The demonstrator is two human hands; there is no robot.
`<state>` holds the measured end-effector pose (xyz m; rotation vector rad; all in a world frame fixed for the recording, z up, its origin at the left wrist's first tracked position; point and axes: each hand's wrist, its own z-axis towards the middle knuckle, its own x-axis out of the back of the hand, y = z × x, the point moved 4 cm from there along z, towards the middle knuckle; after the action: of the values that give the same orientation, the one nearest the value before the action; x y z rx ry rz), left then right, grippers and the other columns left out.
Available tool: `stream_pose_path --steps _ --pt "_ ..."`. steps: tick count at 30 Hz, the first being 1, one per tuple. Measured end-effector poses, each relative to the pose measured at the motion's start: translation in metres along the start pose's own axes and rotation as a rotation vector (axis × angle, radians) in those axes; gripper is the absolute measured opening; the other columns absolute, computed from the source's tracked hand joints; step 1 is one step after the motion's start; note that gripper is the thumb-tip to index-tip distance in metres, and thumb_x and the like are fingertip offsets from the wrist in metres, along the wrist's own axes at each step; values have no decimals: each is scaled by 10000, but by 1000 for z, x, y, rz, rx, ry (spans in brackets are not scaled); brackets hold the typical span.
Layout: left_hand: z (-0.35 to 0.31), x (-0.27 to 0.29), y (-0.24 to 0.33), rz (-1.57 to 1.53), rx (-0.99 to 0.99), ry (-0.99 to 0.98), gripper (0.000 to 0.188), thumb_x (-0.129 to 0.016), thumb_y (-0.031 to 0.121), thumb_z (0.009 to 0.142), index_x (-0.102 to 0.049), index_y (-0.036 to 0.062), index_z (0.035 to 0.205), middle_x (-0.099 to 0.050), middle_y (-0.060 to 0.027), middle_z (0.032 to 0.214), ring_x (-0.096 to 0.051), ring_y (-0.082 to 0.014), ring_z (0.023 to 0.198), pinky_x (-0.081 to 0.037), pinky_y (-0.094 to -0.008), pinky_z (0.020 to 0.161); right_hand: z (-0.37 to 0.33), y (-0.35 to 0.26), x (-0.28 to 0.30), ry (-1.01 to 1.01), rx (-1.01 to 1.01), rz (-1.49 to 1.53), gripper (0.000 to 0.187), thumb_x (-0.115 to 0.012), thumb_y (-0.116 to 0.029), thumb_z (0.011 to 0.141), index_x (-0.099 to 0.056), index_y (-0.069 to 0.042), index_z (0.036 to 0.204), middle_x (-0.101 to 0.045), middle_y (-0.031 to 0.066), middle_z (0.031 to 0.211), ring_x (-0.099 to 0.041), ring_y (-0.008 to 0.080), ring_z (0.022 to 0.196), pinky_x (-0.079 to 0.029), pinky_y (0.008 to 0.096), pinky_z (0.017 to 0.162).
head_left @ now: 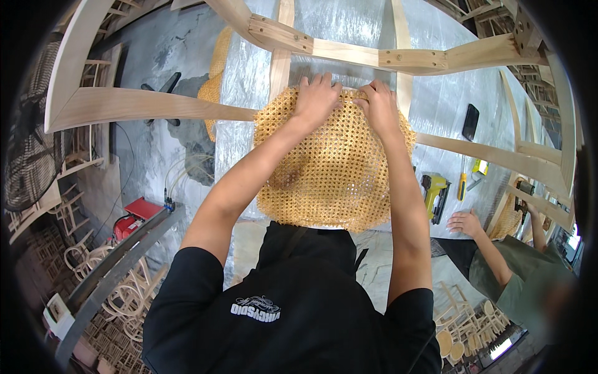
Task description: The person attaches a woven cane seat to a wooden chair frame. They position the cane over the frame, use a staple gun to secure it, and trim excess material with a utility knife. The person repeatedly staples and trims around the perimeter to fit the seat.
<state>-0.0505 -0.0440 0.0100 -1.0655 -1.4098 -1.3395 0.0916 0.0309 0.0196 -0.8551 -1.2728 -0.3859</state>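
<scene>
A piece of woven cane webbing (327, 168), golden yellow with rounded edges, spreads out in front of me. Its far edge is between the fingers of my left hand (317, 103) and my right hand (379, 109), which sit close together. Both hands are closed on that edge, fingers pointing away from me and partly curled. Pale wooden frame parts surround the sheet: a left bar (156, 104), a right bar (492, 156) and a jointed rail (346, 52) beyond my hands. The webbing hides whatever lies under its middle.
A plastic-covered table (243, 68) holds more cane webbing (213, 87). At right lie a black phone (471, 121), a yellow-handled screwdriver (462, 186) and a yellow-green staple gun (436, 198). Another person's hand (464, 222) rests nearby. Red equipment (134, 218) stands left.
</scene>
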Motion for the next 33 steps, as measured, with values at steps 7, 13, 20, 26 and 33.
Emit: stream_pose_path --steps 7,13,20,26,33 --pt "7 2 -2 -107 -35 26 498 -810 364 793 -652 44 1139 -604 -181 1206 -580 -341 1174 -458 -538 924 -3 5 -3 32 -20 16 308 -791 -222 808 -721 -61 1061 -636 113 1079 -585 312 1065 -436 463 923" --pt "19 -12 -37 -448 -57 -11 491 -825 337 791 -618 16 1098 -644 -164 1083 -611 -358 1036 -483 -484 886 -2 0 -5 53 -22 86 224 -784 -206 815 -689 -64 959 -630 83 1042 -573 301 1054 -420 464 908" --pt "25 -17 -32 -500 -205 -25 426 -805 355 818 -646 4 999 -668 -145 963 -626 -341 976 -487 -450 881 -5 12 -10 63 -10 132 207 -781 -202 819 -644 -66 892 -619 63 996 -569 300 1018 -413 465 890" --pt "27 -25 -29 -240 -229 -51 449 -740 454 864 -681 49 1049 -653 -136 1046 -586 -321 1111 -420 -520 955 -4 7 -12 78 21 129 199 -766 -209 833 -636 -71 897 -619 69 993 -572 311 1007 -408 473 893" --pt "28 -28 -26 -410 -202 -128 437 -688 448 911 -682 92 1164 -668 -118 1162 -619 -327 1116 -488 -495 917 1 6 -15 -111 46 -18 294 -671 -218 939 -611 -124 1211 -610 109 1171 -543 335 1165 -393 527 953"
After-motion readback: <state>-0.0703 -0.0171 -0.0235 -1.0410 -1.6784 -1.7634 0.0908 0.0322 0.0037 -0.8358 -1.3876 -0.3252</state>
